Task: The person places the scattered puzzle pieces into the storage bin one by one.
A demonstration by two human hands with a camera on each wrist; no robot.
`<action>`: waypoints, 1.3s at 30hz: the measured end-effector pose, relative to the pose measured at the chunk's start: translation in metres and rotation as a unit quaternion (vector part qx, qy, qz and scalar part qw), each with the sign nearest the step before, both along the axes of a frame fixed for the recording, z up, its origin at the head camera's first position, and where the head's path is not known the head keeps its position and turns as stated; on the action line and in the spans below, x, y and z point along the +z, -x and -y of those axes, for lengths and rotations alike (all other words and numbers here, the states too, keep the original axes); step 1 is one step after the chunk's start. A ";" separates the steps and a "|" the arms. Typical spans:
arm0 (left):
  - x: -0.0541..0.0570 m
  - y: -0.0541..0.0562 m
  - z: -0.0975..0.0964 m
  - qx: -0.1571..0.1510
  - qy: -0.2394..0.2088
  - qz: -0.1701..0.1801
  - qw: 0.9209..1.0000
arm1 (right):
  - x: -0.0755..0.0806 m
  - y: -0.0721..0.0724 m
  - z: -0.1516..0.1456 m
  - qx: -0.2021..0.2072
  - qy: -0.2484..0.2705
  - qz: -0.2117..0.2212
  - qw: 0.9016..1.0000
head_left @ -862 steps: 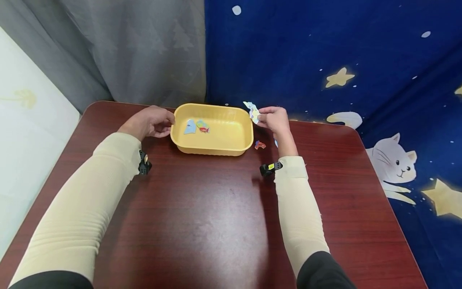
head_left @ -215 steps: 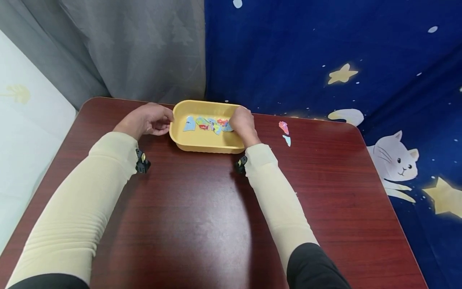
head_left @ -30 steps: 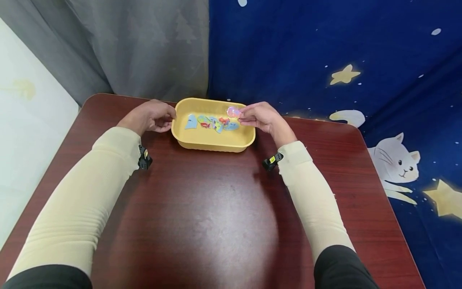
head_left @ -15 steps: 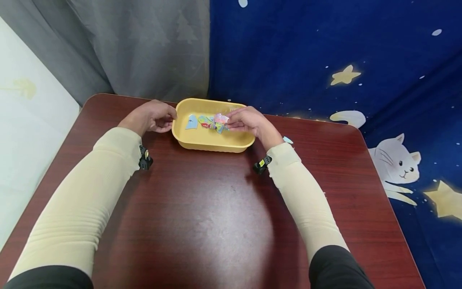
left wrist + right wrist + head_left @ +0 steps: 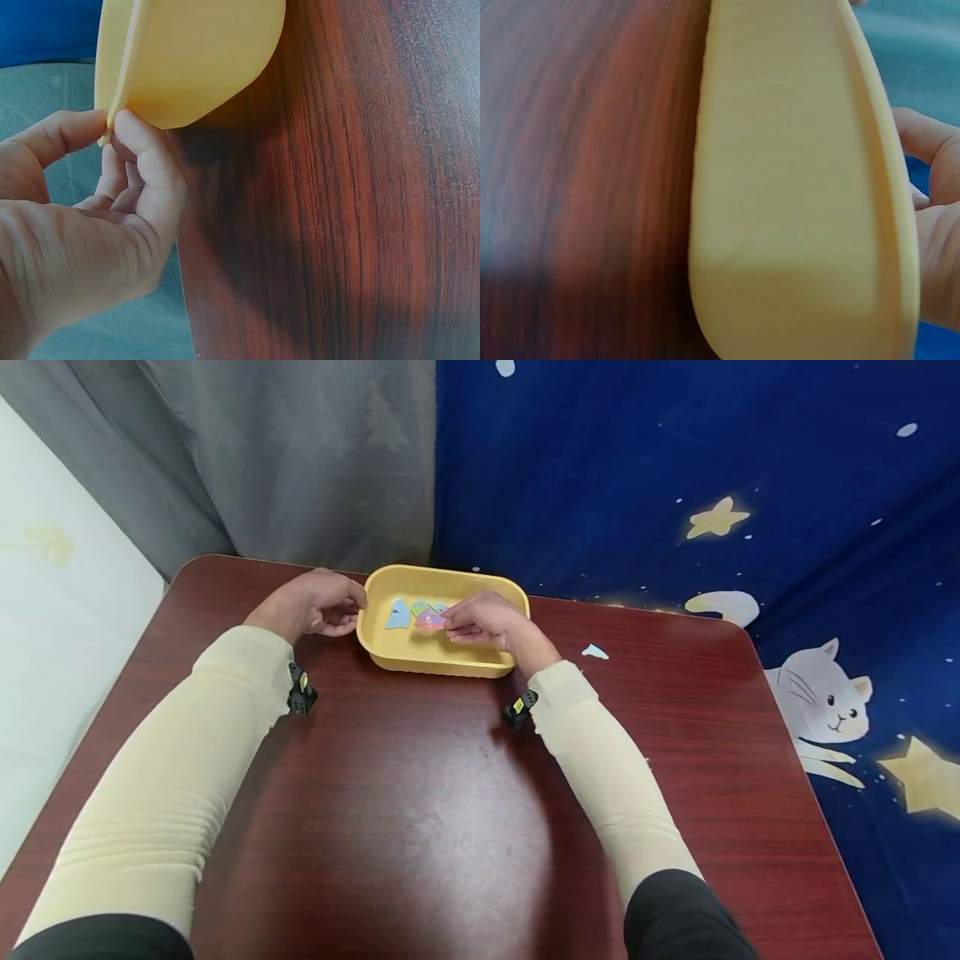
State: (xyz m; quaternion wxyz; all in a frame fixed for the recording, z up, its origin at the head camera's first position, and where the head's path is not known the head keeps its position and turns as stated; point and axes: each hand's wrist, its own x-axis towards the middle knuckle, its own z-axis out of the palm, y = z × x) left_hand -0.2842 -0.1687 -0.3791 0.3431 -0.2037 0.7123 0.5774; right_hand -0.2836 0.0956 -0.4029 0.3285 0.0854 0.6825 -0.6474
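My left hand [image 5: 318,602] pinches the left rim of a yellow plastic basin [image 5: 442,665]; in the left wrist view, thumb and index finger [image 5: 142,146] squeeze the rim from both sides. Inside the basin my right hand [image 5: 487,618] holds a small flat pink-and-purple cutout [image 5: 430,620] between thumb and fingers, over other cutouts. A light blue cutout [image 5: 398,614] lies at the left of the basin floor, and green and blue bits [image 5: 420,607] show past the pink one. The basin's wall [image 5: 780,187] hides most of the right hand in the right wrist view.
A pale blue sliver-shaped cutout [image 5: 596,652] lies on the dark red wooden table [image 5: 420,793], right of the basin. Grey [image 5: 300,460] and blue star-patterned [image 5: 585,468] curtains hang right behind the table's far edge.
My right hand has moved left and inward with the pink cutout, from the basin's right rim to above the pieces at its middle. The left hand stays on the rim.
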 end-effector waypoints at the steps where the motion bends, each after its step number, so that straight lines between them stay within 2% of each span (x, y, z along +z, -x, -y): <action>1: 0.000 0.000 0.000 0.000 0.000 0.000 1.000 | -0.001 -0.001 0.002 0.000 0.003 0.004 1.000; 12: 0.000 0.000 -0.001 0.004 -0.006 0.002 1.000 | -0.011 -0.004 0.023 -0.016 0.000 0.037 0.999; 23: -0.001 0.000 0.000 -0.001 -0.021 0.000 1.000 | -0.015 -0.006 0.041 -0.006 -0.039 0.041 0.998; 39: 0.002 0.000 -0.005 0.000 -0.010 0.008 1.000 | -0.013 -0.006 0.048 -0.011 -0.077 0.041 0.996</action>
